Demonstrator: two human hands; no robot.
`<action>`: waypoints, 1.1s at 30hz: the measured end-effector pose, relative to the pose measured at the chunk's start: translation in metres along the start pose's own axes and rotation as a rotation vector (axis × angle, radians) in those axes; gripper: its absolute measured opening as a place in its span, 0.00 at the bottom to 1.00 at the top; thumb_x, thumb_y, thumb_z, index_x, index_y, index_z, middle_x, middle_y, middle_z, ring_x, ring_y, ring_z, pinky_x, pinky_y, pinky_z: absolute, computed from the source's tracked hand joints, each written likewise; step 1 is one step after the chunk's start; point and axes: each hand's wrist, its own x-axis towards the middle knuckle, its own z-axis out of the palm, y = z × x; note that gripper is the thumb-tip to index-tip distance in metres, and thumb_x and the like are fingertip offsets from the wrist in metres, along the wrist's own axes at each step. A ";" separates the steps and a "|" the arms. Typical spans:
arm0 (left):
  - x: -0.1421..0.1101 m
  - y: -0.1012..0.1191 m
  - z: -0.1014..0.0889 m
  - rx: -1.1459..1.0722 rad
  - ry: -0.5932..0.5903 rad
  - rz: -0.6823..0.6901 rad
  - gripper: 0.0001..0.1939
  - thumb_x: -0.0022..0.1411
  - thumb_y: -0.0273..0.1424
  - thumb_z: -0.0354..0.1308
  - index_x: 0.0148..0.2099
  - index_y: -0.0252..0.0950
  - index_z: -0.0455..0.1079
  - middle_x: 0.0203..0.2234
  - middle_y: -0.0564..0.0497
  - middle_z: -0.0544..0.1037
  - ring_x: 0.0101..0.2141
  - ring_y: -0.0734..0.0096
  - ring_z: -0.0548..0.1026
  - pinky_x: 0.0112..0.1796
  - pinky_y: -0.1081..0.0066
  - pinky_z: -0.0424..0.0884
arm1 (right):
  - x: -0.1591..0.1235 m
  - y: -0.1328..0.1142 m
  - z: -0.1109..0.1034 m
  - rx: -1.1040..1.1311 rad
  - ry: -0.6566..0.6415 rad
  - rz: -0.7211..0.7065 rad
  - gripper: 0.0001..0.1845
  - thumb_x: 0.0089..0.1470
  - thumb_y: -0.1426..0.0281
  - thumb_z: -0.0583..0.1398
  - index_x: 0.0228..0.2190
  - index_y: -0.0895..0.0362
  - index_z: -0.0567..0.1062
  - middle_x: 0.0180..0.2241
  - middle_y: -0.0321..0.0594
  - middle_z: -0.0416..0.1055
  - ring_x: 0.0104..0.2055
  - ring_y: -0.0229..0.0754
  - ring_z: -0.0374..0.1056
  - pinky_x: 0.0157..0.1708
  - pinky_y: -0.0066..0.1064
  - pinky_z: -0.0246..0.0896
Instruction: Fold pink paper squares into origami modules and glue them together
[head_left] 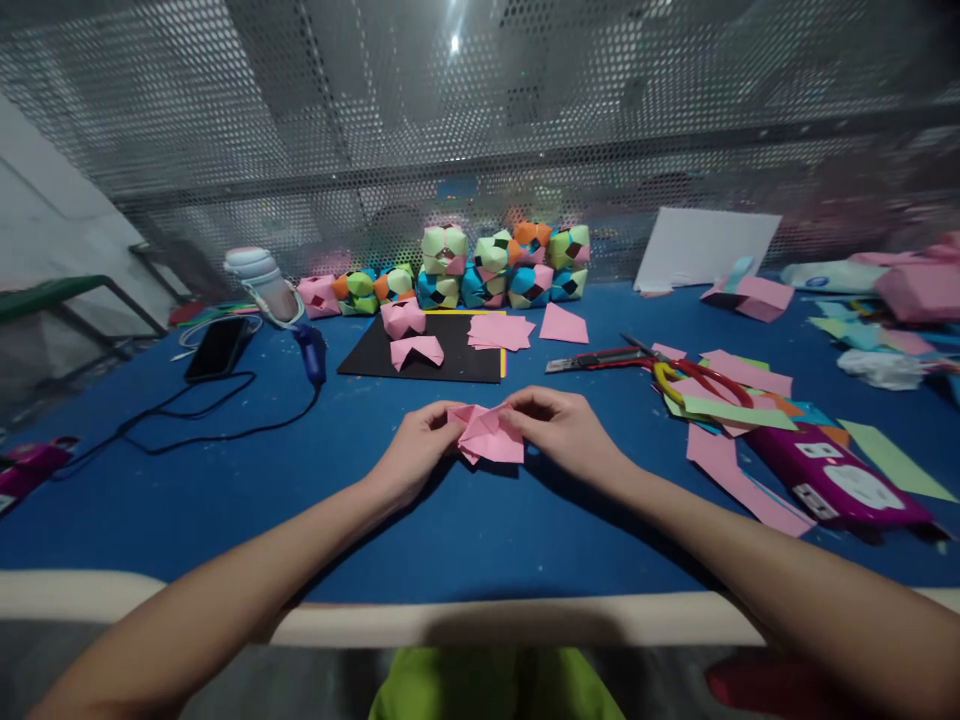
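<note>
Between my two hands, just above the blue table, is a piece of folded pink paper (487, 436) with creases and pointed flaps. My left hand (421, 448) pinches its left side between thumb and fingers. On the upper right edge, my right hand (564, 428) is closed with thumb and forefinger gripping the paper. Beyond them lies a black board (367, 350) bearing two folded pink pieces (416, 350) and a stack of pink paper squares (499, 331). A single pink sheet (564, 324) rests right of the board.
Colourful folded paper balls (444, 250) line the back. Right of my hands are a cutter knife (596, 360), scissors (701, 378), paper scraps (731, 470) and a purple packet (836, 475). Leftward are a phone (217, 350), a bottle (262, 285) and a blue corded tool (310, 352).
</note>
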 end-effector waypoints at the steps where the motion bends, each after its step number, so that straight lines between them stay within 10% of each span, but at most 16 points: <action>1: -0.001 0.001 0.001 -0.028 -0.020 -0.017 0.09 0.50 0.26 0.57 0.36 0.33 0.74 0.30 0.51 0.76 0.29 0.76 0.71 0.34 0.74 0.67 | 0.000 0.001 0.000 -0.024 0.007 -0.011 0.08 0.48 0.68 0.59 0.28 0.59 0.76 0.27 0.39 0.74 0.28 0.36 0.66 0.29 0.28 0.61; 25: 0.004 0.001 -0.004 -0.176 0.023 -0.071 0.11 0.45 0.24 0.55 0.33 0.31 0.75 0.31 0.48 0.77 0.31 0.73 0.72 0.38 0.71 0.68 | 0.008 0.002 -0.015 0.050 0.217 0.015 0.11 0.47 0.63 0.61 0.27 0.59 0.75 0.23 0.37 0.70 0.25 0.35 0.62 0.25 0.27 0.58; 33: 0.003 -0.002 -0.006 0.024 0.020 -0.052 0.07 0.48 0.27 0.57 0.31 0.32 0.74 0.23 0.52 0.73 0.22 0.79 0.65 0.24 0.77 0.57 | 0.014 0.016 -0.021 -0.012 0.312 0.017 0.11 0.48 0.63 0.60 0.28 0.59 0.75 0.23 0.37 0.70 0.24 0.35 0.62 0.24 0.29 0.57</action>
